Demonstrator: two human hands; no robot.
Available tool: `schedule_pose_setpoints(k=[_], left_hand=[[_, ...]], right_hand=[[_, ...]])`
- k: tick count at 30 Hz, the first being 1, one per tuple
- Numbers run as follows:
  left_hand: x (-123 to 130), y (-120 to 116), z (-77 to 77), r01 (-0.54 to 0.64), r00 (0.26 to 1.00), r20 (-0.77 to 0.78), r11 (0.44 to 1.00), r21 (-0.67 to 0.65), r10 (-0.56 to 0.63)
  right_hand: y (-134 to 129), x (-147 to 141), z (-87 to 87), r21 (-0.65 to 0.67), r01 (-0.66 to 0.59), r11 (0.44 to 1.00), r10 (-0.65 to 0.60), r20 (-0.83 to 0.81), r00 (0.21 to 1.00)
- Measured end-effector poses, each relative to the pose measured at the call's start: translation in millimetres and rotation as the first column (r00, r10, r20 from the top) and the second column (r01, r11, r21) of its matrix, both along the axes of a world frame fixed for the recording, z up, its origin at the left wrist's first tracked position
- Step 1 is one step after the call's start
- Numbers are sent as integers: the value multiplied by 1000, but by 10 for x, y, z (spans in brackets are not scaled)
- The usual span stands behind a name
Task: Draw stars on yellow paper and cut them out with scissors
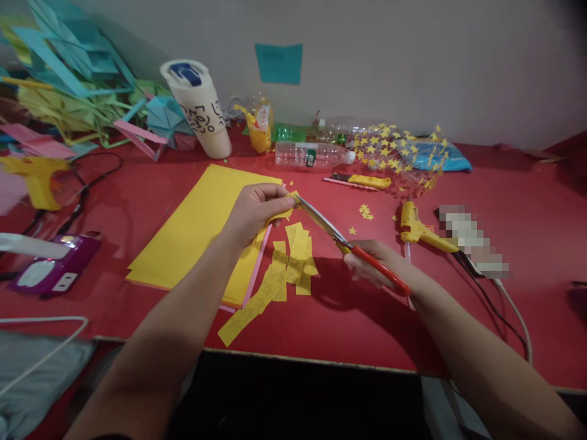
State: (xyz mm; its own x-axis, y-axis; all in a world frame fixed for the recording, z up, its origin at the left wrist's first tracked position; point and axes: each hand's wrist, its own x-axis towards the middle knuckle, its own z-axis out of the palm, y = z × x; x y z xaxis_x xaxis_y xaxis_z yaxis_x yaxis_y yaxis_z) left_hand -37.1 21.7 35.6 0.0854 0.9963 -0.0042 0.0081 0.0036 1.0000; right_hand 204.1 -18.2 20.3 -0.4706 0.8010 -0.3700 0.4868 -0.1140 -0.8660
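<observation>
My left hand (257, 211) pinches a small piece of yellow paper (280, 211) above the right part of a yellow paper stack (197, 220). Red-handled scissors (378, 267) are in my right hand (373, 260), whose fingers are wrapped round the handles. The blades point up and left, and their tips meet the yellow piece at my left fingertips. Below lie yellow paper strips (275, 275) with faint star outlines. Small cut yellow stars (365, 212) are scattered right of the blades.
A yellow cutter (367, 181), plastic bottle (312, 156) and white tumbler (202, 110) stand or lie behind. At right is a yellow glue gun (419, 231); another glue gun (39, 177) and a purple power box (57, 263) are at left. The table's front edge (321, 362) is near.
</observation>
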Motion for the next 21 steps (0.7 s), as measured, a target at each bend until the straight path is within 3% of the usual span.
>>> schedule_pose_setpoints(k=[7,21], left_hand=[[-41,36,-6,39,999,2,999,-29,-39],[-50,45,2,53,998,21,998,-40,-52]], right_hand=[[13,33,6,46,-16,999,13,59,998],[22,20,-8,-1,-21,1000,21,57,998]])
